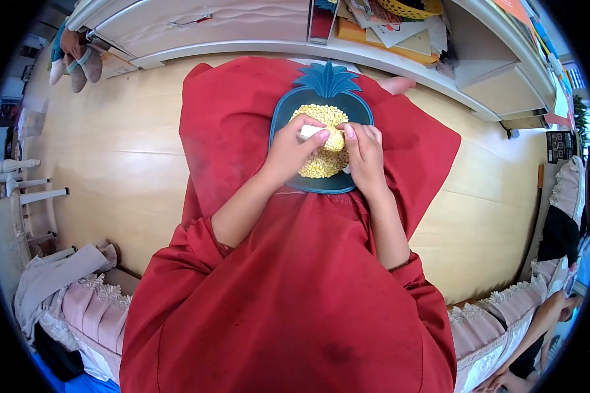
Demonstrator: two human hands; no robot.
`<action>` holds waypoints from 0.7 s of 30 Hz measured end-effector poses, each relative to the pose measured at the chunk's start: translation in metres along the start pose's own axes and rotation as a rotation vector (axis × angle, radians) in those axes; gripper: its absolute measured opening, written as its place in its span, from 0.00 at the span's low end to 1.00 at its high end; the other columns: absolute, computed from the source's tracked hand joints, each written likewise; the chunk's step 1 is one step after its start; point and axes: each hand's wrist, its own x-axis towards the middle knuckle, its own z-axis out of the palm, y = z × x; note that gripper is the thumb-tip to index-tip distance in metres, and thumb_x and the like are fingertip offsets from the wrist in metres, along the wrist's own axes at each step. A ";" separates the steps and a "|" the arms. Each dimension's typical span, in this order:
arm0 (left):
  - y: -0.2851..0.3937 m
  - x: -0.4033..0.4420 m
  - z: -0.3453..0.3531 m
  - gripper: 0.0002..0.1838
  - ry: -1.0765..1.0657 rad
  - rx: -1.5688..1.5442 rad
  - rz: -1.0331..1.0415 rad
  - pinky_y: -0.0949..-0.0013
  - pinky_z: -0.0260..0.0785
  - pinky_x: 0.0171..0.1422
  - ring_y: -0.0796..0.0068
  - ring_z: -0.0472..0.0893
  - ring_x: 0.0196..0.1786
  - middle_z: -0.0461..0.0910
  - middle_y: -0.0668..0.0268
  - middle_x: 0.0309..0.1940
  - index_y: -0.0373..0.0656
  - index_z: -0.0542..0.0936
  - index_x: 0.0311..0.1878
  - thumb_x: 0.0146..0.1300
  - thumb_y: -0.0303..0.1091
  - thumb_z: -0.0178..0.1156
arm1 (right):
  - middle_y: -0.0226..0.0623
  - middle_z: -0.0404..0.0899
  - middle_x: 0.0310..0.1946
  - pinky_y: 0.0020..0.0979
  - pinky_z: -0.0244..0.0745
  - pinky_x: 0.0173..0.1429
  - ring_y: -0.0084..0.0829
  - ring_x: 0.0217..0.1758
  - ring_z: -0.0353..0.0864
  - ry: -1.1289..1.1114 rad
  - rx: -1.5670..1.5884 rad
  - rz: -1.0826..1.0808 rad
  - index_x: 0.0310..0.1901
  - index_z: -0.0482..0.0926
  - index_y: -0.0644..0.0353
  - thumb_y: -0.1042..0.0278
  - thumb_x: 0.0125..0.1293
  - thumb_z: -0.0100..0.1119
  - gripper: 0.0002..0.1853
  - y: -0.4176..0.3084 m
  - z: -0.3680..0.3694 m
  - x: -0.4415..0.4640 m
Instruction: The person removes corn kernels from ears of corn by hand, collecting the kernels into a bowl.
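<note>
A corn cob (335, 141) is held over a dark teal pineapple-shaped tray (278, 116) on my lap. The cob's pale, bare end sticks out between the thumb and fingers of my left hand (291, 148), which is closed around it. My right hand (366, 157) is closed at the cob's other side, thumb and fingertips pressed against its yellow kernels. Beneath both hands, loose corn kernels (320, 165) are heaped in the tray. Part of the cob is hidden by my fingers.
A red garment (295, 281) covers my lap and arms. Ahead stands a white cabinet (242, 29) with papers (400, 29) and a yellow basket (413, 6) on its shelf. Pink sofa cushions (98, 311) lie behind; another person's arm (531, 340) shows at lower right.
</note>
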 end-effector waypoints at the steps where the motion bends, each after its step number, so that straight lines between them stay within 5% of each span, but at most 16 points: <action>1: 0.000 -0.001 -0.001 0.14 0.006 0.003 0.008 0.74 0.72 0.38 0.78 0.78 0.33 0.78 0.68 0.30 0.38 0.74 0.46 0.67 0.37 0.64 | 0.41 0.78 0.29 0.39 0.63 0.59 0.39 0.36 0.77 0.016 0.026 -0.001 0.42 0.82 0.60 0.61 0.76 0.46 0.15 -0.002 0.000 0.001; 12: -0.018 0.004 -0.001 0.14 0.066 0.273 0.359 0.65 0.69 0.55 0.64 0.77 0.48 0.76 0.57 0.42 0.37 0.71 0.45 0.65 0.34 0.64 | 0.39 0.76 0.21 0.40 0.63 0.60 0.40 0.32 0.77 -0.096 -0.043 0.025 0.39 0.81 0.61 0.62 0.76 0.45 0.16 0.001 -0.001 -0.001; 21: -0.015 0.005 -0.002 0.12 0.001 0.345 0.385 0.64 0.68 0.51 0.60 0.76 0.44 0.74 0.56 0.39 0.35 0.72 0.42 0.66 0.34 0.61 | 0.48 0.78 0.25 0.43 0.66 0.56 0.47 0.33 0.77 -0.040 -0.192 -0.048 0.36 0.80 0.63 0.68 0.72 0.51 0.10 0.007 0.005 -0.005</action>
